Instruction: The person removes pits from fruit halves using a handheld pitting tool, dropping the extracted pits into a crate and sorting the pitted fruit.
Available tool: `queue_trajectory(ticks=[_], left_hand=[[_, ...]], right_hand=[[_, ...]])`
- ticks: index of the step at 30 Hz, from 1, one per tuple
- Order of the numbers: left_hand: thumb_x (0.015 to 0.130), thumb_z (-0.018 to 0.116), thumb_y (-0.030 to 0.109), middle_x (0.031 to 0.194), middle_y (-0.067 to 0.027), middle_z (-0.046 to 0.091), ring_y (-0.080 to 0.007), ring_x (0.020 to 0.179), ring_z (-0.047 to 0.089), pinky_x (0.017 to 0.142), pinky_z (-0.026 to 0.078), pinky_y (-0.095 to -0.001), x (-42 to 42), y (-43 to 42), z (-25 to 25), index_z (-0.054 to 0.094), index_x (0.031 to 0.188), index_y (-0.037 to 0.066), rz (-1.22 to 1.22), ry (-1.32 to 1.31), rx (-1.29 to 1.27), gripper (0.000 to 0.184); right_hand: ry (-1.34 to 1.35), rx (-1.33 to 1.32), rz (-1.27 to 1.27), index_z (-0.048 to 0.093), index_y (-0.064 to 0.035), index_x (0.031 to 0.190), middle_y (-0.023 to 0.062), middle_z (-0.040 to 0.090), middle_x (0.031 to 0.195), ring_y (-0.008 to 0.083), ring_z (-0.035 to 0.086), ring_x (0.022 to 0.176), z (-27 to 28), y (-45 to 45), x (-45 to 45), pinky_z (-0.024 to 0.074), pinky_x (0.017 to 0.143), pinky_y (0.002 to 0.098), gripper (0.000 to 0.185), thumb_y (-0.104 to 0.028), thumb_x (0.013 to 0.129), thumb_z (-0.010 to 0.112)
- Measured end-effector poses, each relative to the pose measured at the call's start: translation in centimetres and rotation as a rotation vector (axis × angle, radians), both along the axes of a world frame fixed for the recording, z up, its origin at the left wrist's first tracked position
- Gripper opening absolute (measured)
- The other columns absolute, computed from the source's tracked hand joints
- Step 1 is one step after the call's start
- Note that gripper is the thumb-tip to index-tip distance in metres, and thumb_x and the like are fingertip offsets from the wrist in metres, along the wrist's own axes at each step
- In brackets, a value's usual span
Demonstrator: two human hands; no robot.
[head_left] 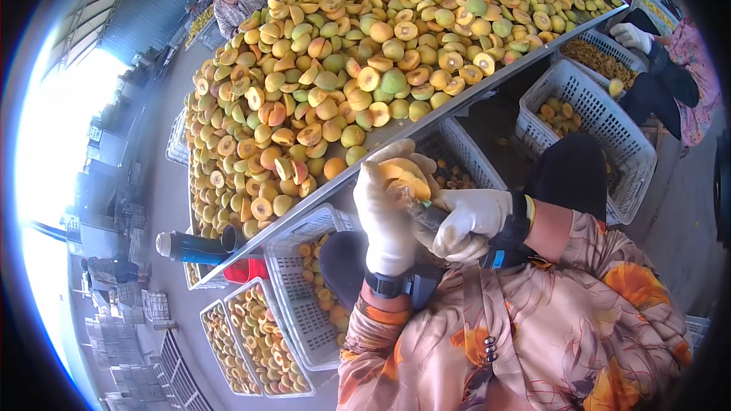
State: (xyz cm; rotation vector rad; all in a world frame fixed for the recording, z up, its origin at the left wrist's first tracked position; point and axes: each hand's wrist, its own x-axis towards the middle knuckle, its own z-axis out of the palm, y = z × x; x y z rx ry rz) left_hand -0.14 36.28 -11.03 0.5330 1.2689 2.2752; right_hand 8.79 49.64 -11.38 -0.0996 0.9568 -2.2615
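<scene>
Two trays (242, 348) of fruit halves (263, 327), left hand (376, 202) gripping fruit (410, 175), right hand (474, 217) gripping tool (432, 218)

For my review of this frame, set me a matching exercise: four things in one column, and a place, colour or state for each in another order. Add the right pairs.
Things
1. The wearer's left hand
2. The wearer's right hand
3. Bottle
4. Big fruit heap

Places, colours and states
A. Blue, with a pale cap
B. Spread over the table
C. Gloved, gripping a dark tool
D. Gloved, holding a yellow-orange fruit

Right pairs: 1-D, 2-C, 3-A, 4-B.
</scene>
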Motion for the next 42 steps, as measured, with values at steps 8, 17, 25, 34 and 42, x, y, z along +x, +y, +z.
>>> queue_trajectory(ticks=[8, 17, 25, 34, 42], left_hand=[[0.104, 0.058, 0.037, 0.095, -0.0122, 0.073, -0.0182, 0.084, 0.069, 0.078, 0.056, -0.0298, -5.2, -10.8, -0.9, 0.067, 0.115, -0.006, 0.531, 0.175, -0.424, 0.045], [0.096, 0.065, 0.026, 0.097, -0.0213, 0.072, -0.0392, 0.094, 0.067, 0.086, 0.052, -0.044, -17.5, -15.6, -5.8, 0.072, 0.104, 0.001, 0.613, 0.78, -1.425, 0.027], [0.08, 0.08, 0.053, 0.094, -0.0253, 0.073, -0.0401, 0.095, 0.071, 0.083, 0.055, -0.0462, -24.7, -9.8, -8.5, 0.069, 0.105, -0.007, 0.49, 0.583, -1.661, 0.067], [0.077, 0.08, 0.043, 0.107, -0.0249, 0.071, -0.0363, 0.105, 0.068, 0.088, 0.054, -0.0458, -24.1, -8.5, -9.4, 0.053, 0.131, -0.008, 0.479, 0.53, -1.546, 0.079], [0.079, 0.072, 0.045, 0.104, -0.0228, 0.071, -0.04, 0.103, 0.069, 0.088, 0.055, -0.047, -24.8, -8.6, -11.0, 0.066, 0.109, 0.003, 0.554, 0.597, -1.612, 0.052]], right_hand=[[0.191, 0.551, 0.075, 0.061, -0.0025, 0.086, 0.0072, 0.059, 0.066, 0.0149, 0.056, 0.053, -1.9, 3.3, -1.3, 0.044, 0.051, 0.0294, 0.027, -0.024, 0.083, 0.077], [0.277, 1.242, 0.022, 0.062, 0.0027, 0.111, 0.026, 0.069, 0.103, 0.0395, 0.068, 0.102, -10.9, 2.9, -3.0, 0.0517, 0.087, 0.0449, 0.045, -0.034, 0.086, 0.068], [0.347, 1.261, -0.025, 0.061, 0.004, 0.113, 0.03, 0.069, 0.101, 0.0449, 0.067, 0.099, -12.0, 3.1, -3.6, 0.0523, 0.086, 0.0483, 0.046, -0.032, 0.085, 0.067], [0.373, 1.249, -0.038, 0.062, 0.0038, 0.12, 0.0302, 0.069, 0.104, 0.0446, 0.067, 0.101, -12.3, 2.1, -3.8, 0.0528, 0.087, 0.0469, 0.051, -0.032, 0.085, 0.068], [0.317, 1.113, -0.179, 0.063, 0.007, 0.122, 0.0251, 0.072, 0.108, 0.0342, 0.069, 0.104, -11.8, 1.1, -3.4, 0.0513, 0.095, 0.039, 0.054, -0.025, 0.08, 0.075]])
